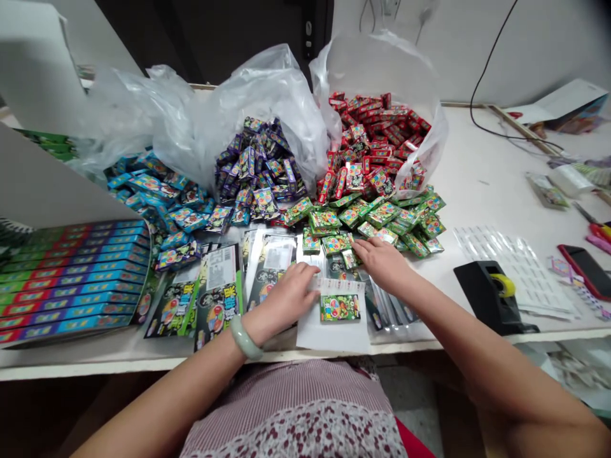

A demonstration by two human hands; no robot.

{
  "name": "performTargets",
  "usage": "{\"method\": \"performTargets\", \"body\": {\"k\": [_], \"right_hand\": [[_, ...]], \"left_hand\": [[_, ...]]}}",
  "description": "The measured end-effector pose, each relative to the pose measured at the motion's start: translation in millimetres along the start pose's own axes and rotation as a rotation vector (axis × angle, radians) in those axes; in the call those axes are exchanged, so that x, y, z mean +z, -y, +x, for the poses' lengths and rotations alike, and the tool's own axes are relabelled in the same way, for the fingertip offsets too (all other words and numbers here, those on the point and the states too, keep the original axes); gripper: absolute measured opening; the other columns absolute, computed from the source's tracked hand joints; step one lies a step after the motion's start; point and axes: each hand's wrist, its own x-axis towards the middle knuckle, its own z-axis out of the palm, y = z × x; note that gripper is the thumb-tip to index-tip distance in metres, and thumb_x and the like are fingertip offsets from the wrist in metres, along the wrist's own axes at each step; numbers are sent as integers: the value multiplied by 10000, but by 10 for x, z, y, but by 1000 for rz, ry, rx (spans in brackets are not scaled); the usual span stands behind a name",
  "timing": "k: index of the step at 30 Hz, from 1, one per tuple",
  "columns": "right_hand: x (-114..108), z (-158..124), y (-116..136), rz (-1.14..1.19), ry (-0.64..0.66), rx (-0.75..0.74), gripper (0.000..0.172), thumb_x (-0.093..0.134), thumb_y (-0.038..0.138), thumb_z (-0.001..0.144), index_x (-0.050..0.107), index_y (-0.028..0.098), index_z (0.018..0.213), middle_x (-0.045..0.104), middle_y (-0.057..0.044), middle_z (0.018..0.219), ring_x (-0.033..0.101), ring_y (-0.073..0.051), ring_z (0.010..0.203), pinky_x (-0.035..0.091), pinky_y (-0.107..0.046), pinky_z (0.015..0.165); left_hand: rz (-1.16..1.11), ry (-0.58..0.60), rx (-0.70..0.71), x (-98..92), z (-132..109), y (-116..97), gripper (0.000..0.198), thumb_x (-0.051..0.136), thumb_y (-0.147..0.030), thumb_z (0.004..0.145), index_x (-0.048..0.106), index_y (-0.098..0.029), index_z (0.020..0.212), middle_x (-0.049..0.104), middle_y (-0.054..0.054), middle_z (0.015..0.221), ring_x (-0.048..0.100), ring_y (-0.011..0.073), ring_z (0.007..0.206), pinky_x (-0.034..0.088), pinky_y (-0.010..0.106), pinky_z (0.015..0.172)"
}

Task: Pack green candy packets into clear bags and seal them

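My left hand (286,296) rests on the table with fingers curled, pinching the top edge of a clear pouch (334,318) that has a green candy box (340,307) inside it. A pale green bangle (244,337) sits on that wrist. My right hand (382,259) reaches forward to the heap of green boxes (382,219), its fingers closing on one small green box (351,257) at the heap's near edge. Printed black pouches (217,296) lie fanned out to the left of my hands.
Piles of blue boxes (157,197), purple boxes (258,172) and red boxes (377,140) spill from clear plastic bags at the back. Stacked flat cartons (71,280) lie at left. At right are a black tape dispenser (491,296), label sheets (515,261) and a red phone (587,270).
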Motion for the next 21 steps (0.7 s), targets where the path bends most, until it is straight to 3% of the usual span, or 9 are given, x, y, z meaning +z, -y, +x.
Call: {"method": "performTargets", "body": {"k": [5, 9, 13, 15, 18, 19, 21], "right_hand": [[-180, 65, -36, 17, 45, 25, 195, 705, 188, 767, 668, 138, 952, 675, -146, 962, 578, -308, 967, 459, -417, 840], [-447, 91, 6, 457, 27, 85, 126, 638, 203, 824, 645, 187, 949, 682, -56, 909, 619, -203, 823, 482, -319, 724], [-610, 255, 310, 772, 42, -116, 175, 515, 260, 911, 645, 229, 1024, 697, -28, 962, 640, -171, 849, 503, -318, 769], [-612, 345, 490, 781, -67, -154, 227, 442, 263, 943, 641, 238, 1050, 693, -45, 994, 638, -190, 919, 502, -361, 834], [-520, 418, 746, 706, -385, -77, 305, 442, 321, 943, 565, 228, 1206, 633, -110, 1165, 565, -257, 1133, 442, -464, 980], [-471, 424, 834, 665, -444, -62, 393, 499, 369, 916, 511, 217, 1278, 585, -137, 1247, 515, -287, 1207, 408, -495, 1023], [-363, 423, 1018, 588, -427, -79, 654, 625, 449, 826, 397, 192, 1383, 488, -177, 1357, 432, -340, 1290, 375, -531, 1060]], "left_hand": [[-170, -121, -4, -202, -100, 50, 199, 571, -247, 874, 577, -206, 1069, 612, 79, 1076, 550, 251, 1057, 444, 444, 944], [-456, -165, -142, -297, -76, 18, 219, 605, -277, 843, 593, -200, 1048, 642, 58, 988, 601, 207, 935, 477, 383, 839], [-852, -164, -171, -353, -2, -39, 411, 690, -302, 766, 554, -187, 1136, 650, 47, 927, 617, 175, 843, 488, 320, 728], [-980, -180, -185, -398, -21, -5, 378, 696, -299, 757, 568, -177, 1091, 622, 11, 804, 600, 141, 720, 478, 283, 645], [-1112, -322, -311, -453, -162, 102, 326, 710, -292, 740, 559, -173, 1002, 576, -28, 716, 558, 101, 602, 455, 245, 576], [-1155, -384, -365, -452, -225, 133, 337, 722, -288, 727, 540, -176, 988, 579, -30, 728, 562, 95, 595, 457, 239, 575], [-1234, -484, -442, -413, -342, 165, 362, 737, -278, 708, 505, -184, 969, 589, -28, 762, 579, 93, 604, 462, 229, 579]]}}
